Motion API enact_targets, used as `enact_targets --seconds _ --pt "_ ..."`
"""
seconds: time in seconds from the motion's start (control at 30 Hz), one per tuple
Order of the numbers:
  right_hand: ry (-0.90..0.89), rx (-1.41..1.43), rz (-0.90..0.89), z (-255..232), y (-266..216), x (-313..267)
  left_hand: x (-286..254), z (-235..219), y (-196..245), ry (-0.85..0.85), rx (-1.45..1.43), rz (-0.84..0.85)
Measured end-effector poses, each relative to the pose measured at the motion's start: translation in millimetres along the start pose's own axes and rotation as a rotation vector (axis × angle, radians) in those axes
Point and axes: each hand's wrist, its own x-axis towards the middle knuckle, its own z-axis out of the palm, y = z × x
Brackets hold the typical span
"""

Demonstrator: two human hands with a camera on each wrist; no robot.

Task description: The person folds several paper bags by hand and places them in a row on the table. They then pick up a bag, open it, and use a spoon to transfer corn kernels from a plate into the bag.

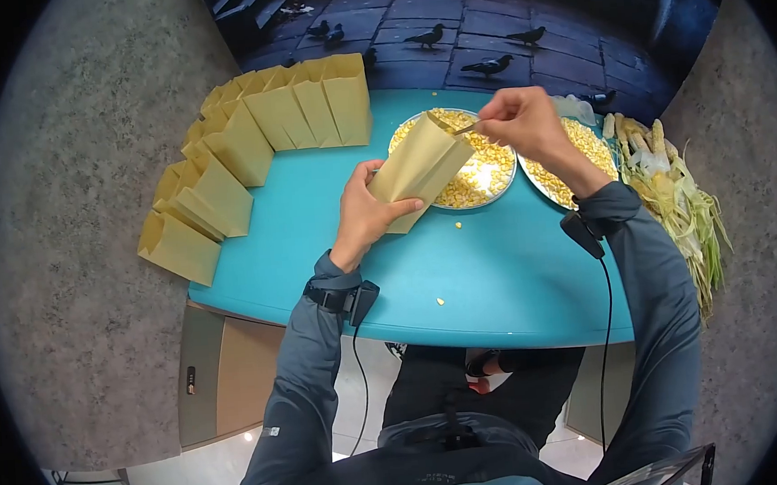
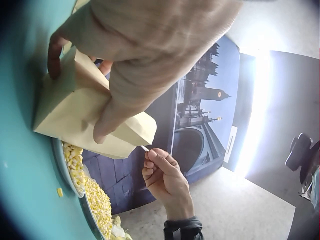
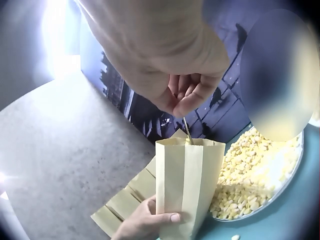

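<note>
My left hand (image 1: 366, 210) grips a tan paper bag (image 1: 419, 170) around its lower part, thumb across the near side. The bag is tilted in the head view, with its open mouth toward my right hand (image 1: 527, 125). That right hand pinches the thin metal handle of a spoon (image 3: 187, 129) whose lower end dips into the bag's mouth. A few yellow corn kernels (image 3: 188, 142) show at the opening; the rest of the bag's inside is hidden. Right behind the bag is a round plate of loose corn kernels (image 1: 483, 178), partly covered by it.
A second plate of kernels (image 1: 585, 149) lies under my right forearm. Corn cobs and husks (image 1: 663, 178) are heaped at the table's right edge. Several standing paper bags (image 1: 237, 140) line the back left of the turquoise table (image 1: 316, 238). Stray kernels (image 1: 440, 302) lie near the front.
</note>
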Motion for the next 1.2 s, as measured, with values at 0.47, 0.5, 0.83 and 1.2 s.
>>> enact_targets --seconds 0.47,0.5,0.83,1.2 --pt "0.162 -0.375 0.06 5 74 -20 0 -2 7 0.105 -0.111 -0.033" --pt "0.134 -0.314 0.167 9 85 -19 -1 -2 9 0.129 -0.136 -0.03" --pt "0.234 0.521 0.56 65 103 -9 3 0 1 0.164 -0.142 -0.025" --pt "0.309 0.496 0.404 -2 67 -11 1 1 -2 0.103 -0.114 -0.097"
